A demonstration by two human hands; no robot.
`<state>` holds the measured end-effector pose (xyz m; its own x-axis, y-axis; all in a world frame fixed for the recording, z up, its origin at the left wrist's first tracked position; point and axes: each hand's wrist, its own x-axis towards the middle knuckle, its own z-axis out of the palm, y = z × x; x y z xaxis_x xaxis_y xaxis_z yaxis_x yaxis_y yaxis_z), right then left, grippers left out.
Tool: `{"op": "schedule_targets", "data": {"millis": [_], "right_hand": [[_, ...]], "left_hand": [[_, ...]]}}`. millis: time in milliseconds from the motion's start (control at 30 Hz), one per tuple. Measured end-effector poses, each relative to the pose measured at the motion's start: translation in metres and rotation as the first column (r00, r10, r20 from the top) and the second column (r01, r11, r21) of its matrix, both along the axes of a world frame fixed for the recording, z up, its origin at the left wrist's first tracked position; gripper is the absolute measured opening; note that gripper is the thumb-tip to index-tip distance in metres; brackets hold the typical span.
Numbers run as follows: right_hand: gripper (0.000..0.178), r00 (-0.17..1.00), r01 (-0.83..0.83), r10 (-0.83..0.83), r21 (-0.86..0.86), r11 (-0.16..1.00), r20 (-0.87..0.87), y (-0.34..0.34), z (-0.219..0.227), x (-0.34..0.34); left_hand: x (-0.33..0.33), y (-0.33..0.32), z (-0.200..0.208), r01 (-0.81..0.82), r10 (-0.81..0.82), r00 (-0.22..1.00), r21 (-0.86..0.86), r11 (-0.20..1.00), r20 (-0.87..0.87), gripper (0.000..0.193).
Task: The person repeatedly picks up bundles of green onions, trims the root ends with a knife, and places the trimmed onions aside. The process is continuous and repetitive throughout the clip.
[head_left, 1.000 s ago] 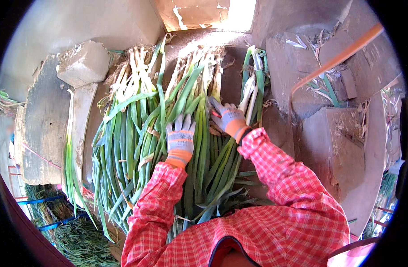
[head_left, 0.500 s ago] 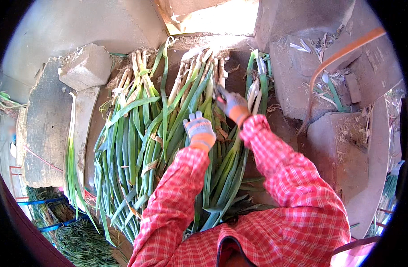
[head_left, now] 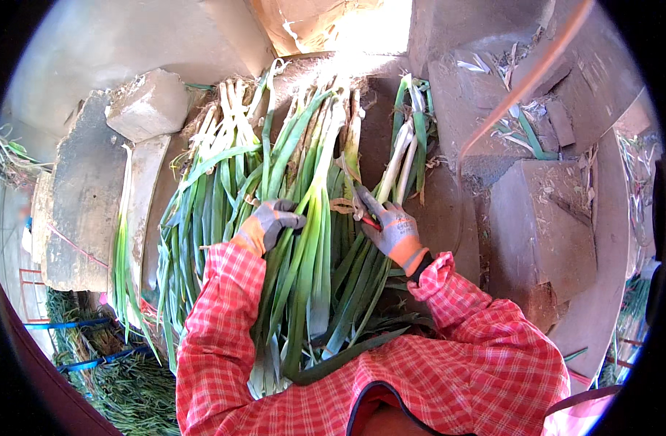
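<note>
Long green onions [head_left: 209, 211] lie in a thick layer before me, white root ends away from me and leaves toward me. My left hand [head_left: 269, 225], in a grey and orange glove, is closed with its fingers curled over green onion leaves in the middle of the layer. One broad green onion [head_left: 317, 192] fans out just right of those fingers. My right hand [head_left: 395, 231], gloved alike, is closed around a small red-handled tool [head_left: 370, 222]; its working end cannot be made out. Beyond that hand lie a few onions with thick white stems [head_left: 398, 163].
A stone block [head_left: 147, 107] rests at the far left beside worn boards [head_left: 82, 196]. Cardboard boxes [head_left: 544, 225] with peel scraps stand on the right, crossed by an orange strap [head_left: 522, 83]. At lower left, blue-banded greens [head_left: 122, 385] are heaped.
My left hand has moved left and closed on leaves. My right hand has come nearer to me with the red-handled tool. A broad green onion now lies over the middle of the layer.
</note>
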<state>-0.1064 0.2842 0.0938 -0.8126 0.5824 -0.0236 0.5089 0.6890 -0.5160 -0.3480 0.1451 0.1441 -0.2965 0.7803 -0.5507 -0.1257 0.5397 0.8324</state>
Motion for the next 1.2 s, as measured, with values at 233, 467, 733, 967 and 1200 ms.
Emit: {"op": "schedule_targets", "data": {"millis": [233,467,733,967,1200], "right_hand": [[0.065,1.0,0.017,-0.016,0.062,0.998,-0.007,0.04,-0.009,-0.039],[0.064,0.995,0.09,-0.091,0.017,0.996,0.045,0.062,-0.023,-0.044],[0.057,0.991,0.016,-0.019,0.022,1.0,0.134,0.086,-0.029,-0.102],[0.062,0.984,0.081,-0.094,0.089,0.993,0.15,0.091,-0.051,-0.112],[0.06,0.989,0.116,-0.127,0.148,0.982,0.069,0.077,-0.06,-0.094]], "left_hand": [[0.016,-0.039,0.015,0.317,-0.343,0.895,-0.135,0.939,-0.287,0.035],[0.019,-0.024,-0.006,0.401,-0.683,0.469,-0.554,0.73,-0.56,0.046],[0.027,-0.021,-0.008,0.385,-0.664,0.454,-0.542,0.747,-0.594,0.048],[0.008,-0.031,-0.016,0.384,-0.486,0.723,-0.3,0.873,-0.49,0.035],[-0.004,-0.035,-0.011,0.308,-0.313,0.947,-0.066,0.949,-0.077,0.035]]}}
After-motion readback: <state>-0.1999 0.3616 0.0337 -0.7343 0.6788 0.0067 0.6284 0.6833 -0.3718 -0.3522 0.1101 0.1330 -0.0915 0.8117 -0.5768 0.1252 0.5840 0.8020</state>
